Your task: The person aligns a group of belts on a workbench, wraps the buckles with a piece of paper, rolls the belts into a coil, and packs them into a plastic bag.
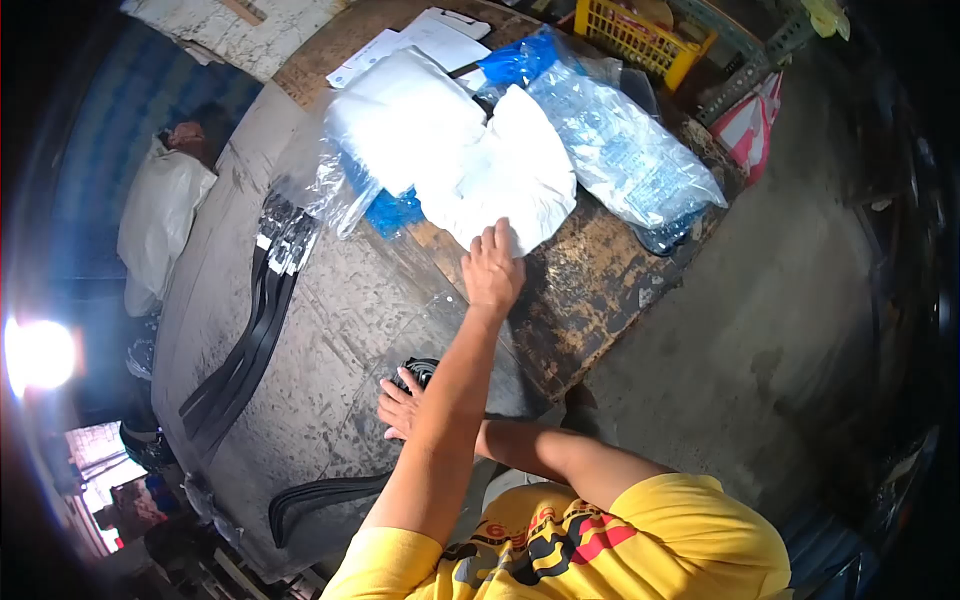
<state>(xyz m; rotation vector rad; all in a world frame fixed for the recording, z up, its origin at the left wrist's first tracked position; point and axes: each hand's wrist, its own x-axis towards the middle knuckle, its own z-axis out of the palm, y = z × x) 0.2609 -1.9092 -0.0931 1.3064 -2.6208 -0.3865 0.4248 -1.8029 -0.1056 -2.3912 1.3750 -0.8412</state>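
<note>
My left hand [493, 272] reaches forward over the bench. Its fingers are stretched out and touch the near edge of a crumpled white bag [520, 165], without a visible grip. Below my left forearm, my right hand [400, 408] extends leftward, with its fingers spread beside a small black coil [420, 372]. The forearm hides part of this hand and of the coil, so I cannot tell how firmly they touch. Near my body, a bundle of curved black strips [320, 493] lies on the bench.
Long black strips with white ends [245, 335] lie at left. A clear plastic package [635, 150] rests at the bench's right side, with papers [375, 55] and a yellow crate [640, 40] farther back. A white sack [165, 220] stands beyond the left edge.
</note>
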